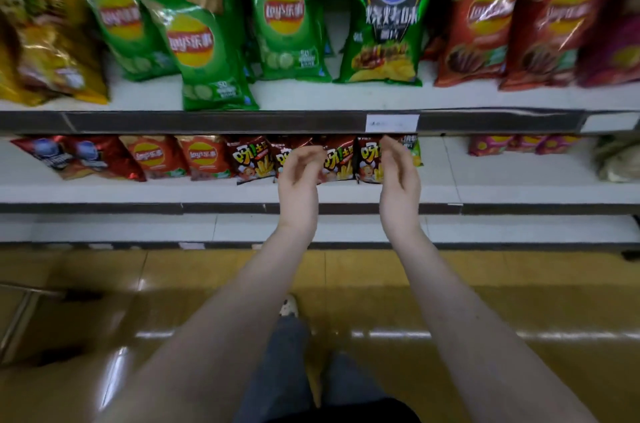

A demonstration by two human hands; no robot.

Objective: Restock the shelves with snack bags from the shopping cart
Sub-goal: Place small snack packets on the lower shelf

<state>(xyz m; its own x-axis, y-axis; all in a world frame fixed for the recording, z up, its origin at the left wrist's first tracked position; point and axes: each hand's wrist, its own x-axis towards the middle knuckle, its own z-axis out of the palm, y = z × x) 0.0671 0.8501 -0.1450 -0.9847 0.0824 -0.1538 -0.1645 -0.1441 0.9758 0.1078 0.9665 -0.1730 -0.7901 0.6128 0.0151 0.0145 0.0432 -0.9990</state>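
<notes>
Several dark red fries snack bags stand in a row on the lower shelf. My left hand is in front of that row, its fingers curled round the left edge of one bag. My right hand is a bag's width to the right, with loosely curved fingers touching the right side of another dark red bag. Whether the right hand grips is unclear. The cart's bags are out of view.
The upper shelf carries green, red and yellow chip bags. Red chip bags stand left of my hands, pink bags to the right. A metal frame stands on the yellow floor at left.
</notes>
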